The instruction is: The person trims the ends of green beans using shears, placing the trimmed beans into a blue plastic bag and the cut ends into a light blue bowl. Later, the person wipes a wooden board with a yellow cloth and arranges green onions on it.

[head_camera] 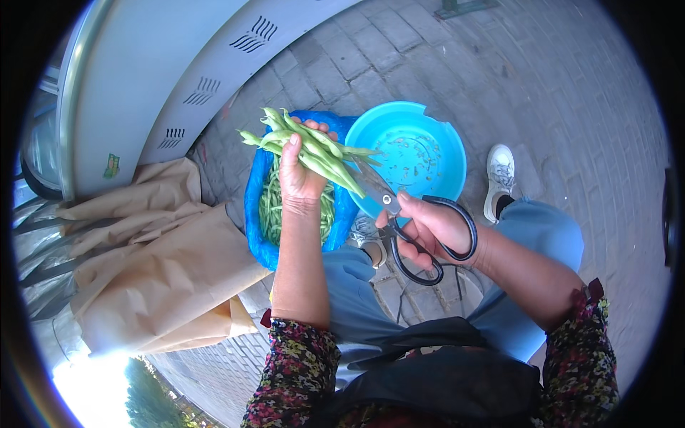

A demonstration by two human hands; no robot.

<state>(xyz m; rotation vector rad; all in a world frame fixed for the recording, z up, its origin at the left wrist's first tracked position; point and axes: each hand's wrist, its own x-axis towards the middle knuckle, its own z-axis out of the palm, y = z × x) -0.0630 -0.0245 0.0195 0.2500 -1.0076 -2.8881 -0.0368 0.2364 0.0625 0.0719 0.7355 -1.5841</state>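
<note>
A bunch of green beans [299, 142] is gripped in my left hand [302, 171], their tips pointing right. My right hand [436, 219] works a pair of black-handled scissors [387, 199], its fingers through the loops. The blades reach the bean ends at the edge of a turquoise plastic basin [455, 160]. Small cut bits [415, 155] lie scattered on the basin's floor, and its rim has a broken notch at the top. Below my left hand stands a container lined with a blue plastic bag [257, 224], holding many green beans [270, 214]; my forearm hides part of it.
Brown paper wrapping [160, 278] lies to the left, beside a pale metal cabinet [139, 69] with vent slots. Grey paving bricks [535, 80] spread around. My white shoe [500, 166] rests right of the basin; the other shoe [369, 235] is partly hidden below it.
</note>
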